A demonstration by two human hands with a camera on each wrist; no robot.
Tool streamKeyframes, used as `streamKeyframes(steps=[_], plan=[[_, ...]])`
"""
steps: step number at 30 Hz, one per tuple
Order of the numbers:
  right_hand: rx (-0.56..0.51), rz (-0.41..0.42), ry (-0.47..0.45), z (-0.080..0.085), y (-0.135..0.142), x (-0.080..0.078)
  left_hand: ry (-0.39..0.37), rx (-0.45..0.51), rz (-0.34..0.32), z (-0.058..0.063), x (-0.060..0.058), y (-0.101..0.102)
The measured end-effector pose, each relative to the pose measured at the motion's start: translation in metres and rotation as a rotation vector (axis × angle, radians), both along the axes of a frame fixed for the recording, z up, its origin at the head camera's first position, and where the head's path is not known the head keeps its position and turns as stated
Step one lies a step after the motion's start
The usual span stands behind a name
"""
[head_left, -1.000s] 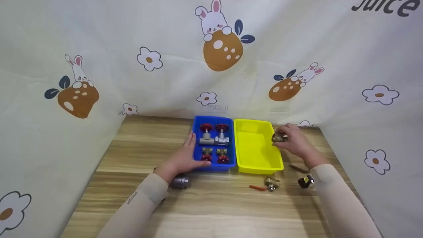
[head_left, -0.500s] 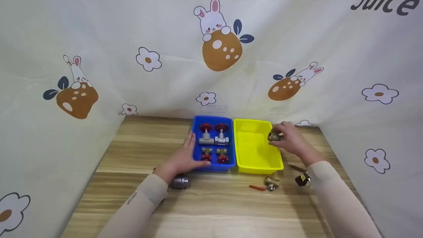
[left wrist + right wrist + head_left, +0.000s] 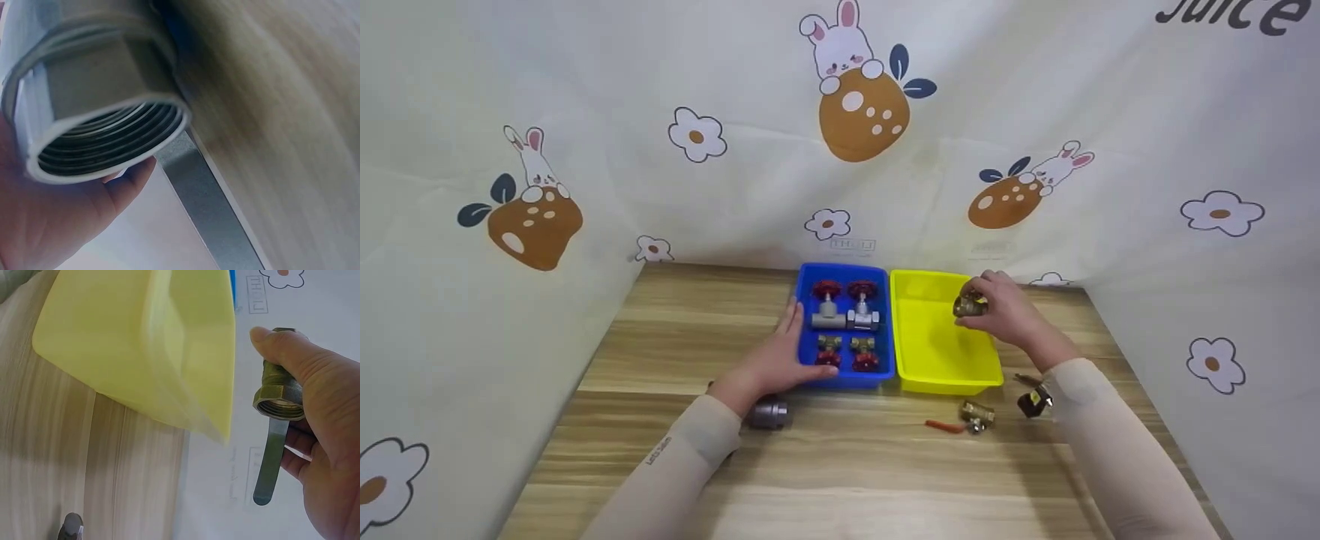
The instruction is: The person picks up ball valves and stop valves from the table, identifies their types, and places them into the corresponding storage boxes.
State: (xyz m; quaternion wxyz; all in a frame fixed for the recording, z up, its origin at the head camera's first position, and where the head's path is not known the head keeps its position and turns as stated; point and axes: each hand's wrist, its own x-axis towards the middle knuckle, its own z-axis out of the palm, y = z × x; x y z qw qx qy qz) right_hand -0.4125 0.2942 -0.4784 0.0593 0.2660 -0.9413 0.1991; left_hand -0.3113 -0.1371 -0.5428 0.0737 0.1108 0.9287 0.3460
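Observation:
My right hand pinches a brass ball valve over the right part of the yellow bin. In the right wrist view the ball valve shows its threaded end and a flat metal lever. My left hand rests against the blue bin, fingers straight along its left side and thumb at its front rim. Inside that bin stand several red-handwheel valves. Close to the left wrist is a grey threaded valve, partly hidden by the left forearm in the head view.
In front of the yellow bin lies a brass valve with an orange-red lever. Further right, a valve with a black-and-yellow handle is partly covered by the right sleeve. Printed cloth surrounds the wooden table.
My right hand has moved left with the brass ball valve, from beside the yellow bin's right rim to over its inside. The left hand stays put.

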Motion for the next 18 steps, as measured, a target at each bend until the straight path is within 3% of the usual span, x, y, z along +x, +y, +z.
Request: streamKeyframes(steps=[8, 18], plan=[[0.011, -0.015, -0.043, 0.002, -0.010, 0.000, -0.014, -0.005, 0.005, 0.002, -0.001, 0.002], [0.004, 0.026, -0.034, 0.004, -0.021, -0.004, -0.012, -0.025, 0.012, 0.003, 0.000, 0.000]])
